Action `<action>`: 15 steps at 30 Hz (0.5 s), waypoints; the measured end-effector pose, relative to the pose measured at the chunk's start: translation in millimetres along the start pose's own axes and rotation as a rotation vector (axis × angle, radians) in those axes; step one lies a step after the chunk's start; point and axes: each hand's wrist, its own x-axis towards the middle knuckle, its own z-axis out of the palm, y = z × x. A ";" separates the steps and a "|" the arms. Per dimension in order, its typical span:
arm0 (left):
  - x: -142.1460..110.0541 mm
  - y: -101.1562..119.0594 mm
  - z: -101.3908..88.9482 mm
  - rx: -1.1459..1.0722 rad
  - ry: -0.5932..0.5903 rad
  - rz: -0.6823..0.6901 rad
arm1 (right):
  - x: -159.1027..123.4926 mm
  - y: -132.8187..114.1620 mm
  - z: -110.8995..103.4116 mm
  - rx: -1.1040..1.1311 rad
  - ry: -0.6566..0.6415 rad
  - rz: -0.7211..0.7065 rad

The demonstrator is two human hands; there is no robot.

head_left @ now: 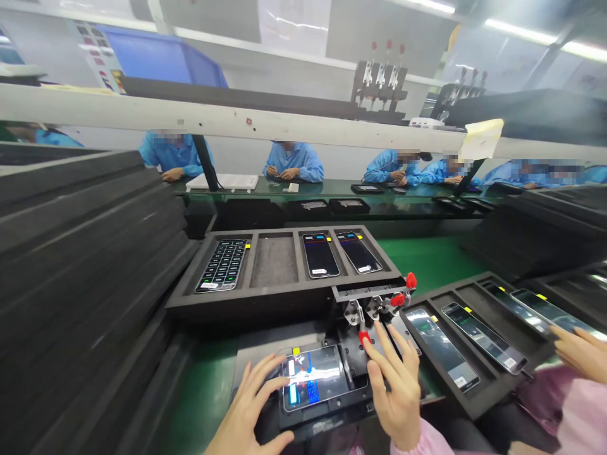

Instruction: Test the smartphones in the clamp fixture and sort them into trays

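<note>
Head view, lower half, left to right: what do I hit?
Stack of dark trays → wearer's left hand → lit phone → wearer's right hand → tray of phones → another person's hand.

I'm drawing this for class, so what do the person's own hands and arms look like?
Both the left hand and the right hand are bare: no gloves, and no rings that I can see. A pale pink sleeve ends near the right wrist. No left sleeve shows in this picture.
</note>
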 end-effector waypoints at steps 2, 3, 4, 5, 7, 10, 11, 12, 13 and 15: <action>-3.2 -2.7 0.8 0.003 -0.002 -0.013 | -11.6 0.2 12.3 -0.167 -0.071 0.041; -4.5 -3.2 1.5 0.004 -0.005 -0.011 | -12.9 0.0 17.0 -0.220 -0.094 0.052; -5.6 -3.0 2.3 0.006 -0.011 -0.006 | -12.2 -0.3 20.2 -0.252 -0.110 0.058; -6.4 -2.3 3.2 0.011 -0.018 0.001 | -10.7 -0.5 21.9 -0.272 -0.126 0.064; -7.3 -0.3 4.8 0.028 -0.044 0.011 | -9.7 -0.7 21.1 -0.276 -0.160 0.071; -7.1 1.2 6.1 0.049 -0.085 0.011 | -22.4 -0.2 16.6 -0.162 -0.114 0.064; -6.8 0.8 6.2 0.044 -0.093 0.005 | -30.0 -0.3 15.9 -0.098 -0.051 0.055; -6.4 0.0 6.2 0.036 -0.095 -0.006 | -38.1 -0.7 16.0 -0.036 0.021 0.045; -5.8 -1.0 6.2 0.027 -0.092 -0.021 | -45.8 -1.7 16.8 0.015 0.087 0.039; -4.2 -3.2 6.1 0.019 -0.079 -0.052 | -57.5 -5.1 20.1 0.068 0.163 0.041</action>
